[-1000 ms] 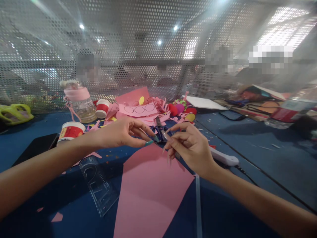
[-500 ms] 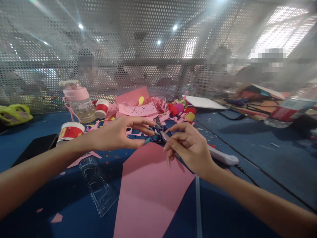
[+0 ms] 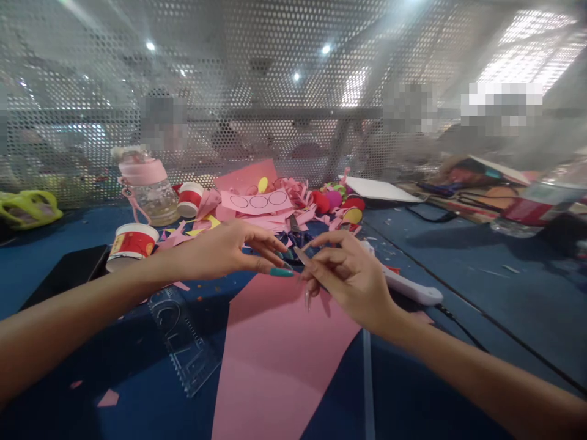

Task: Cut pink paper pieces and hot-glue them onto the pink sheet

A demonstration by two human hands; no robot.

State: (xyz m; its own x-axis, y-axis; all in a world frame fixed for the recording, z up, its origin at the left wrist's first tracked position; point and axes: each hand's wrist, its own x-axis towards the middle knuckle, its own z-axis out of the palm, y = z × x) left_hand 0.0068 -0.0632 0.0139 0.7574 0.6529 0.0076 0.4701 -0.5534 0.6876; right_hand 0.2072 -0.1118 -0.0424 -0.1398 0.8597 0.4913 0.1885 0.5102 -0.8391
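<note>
My left hand (image 3: pixel 229 247) hovers above the far end of a pink paper sheet (image 3: pixel 279 354), its fingers stretched out and its long teal thumbnail pointing right. Nothing shows between those fingers. Facing it from the right, my right hand (image 3: pixel 346 272) has its fingers curled, thumb and index tips drawn close together. Whether they pinch something small I cannot make out. The two hands' fingertips are very near each other. Under them the pink sheet lies flat on the blue table, wide at the far end. Just behind the fingertips lies a dark blue item (image 3: pixel 296 238), partly hidden.
A clear stencil ruler (image 3: pixel 186 342) lies left of the sheet. Paper cups (image 3: pixel 132 241), a pink-lidded bottle (image 3: pixel 144 177) and a dark phone (image 3: pixel 66 275) stand or lie at left. Pink scraps (image 3: pixel 257 201) pile up behind; a white-handled tool (image 3: pixel 413 287) lies right.
My left hand has shifted slightly right and down, bringing its teal thumbnail closer to my right fingertips. My right hand stays nearly in place.
</note>
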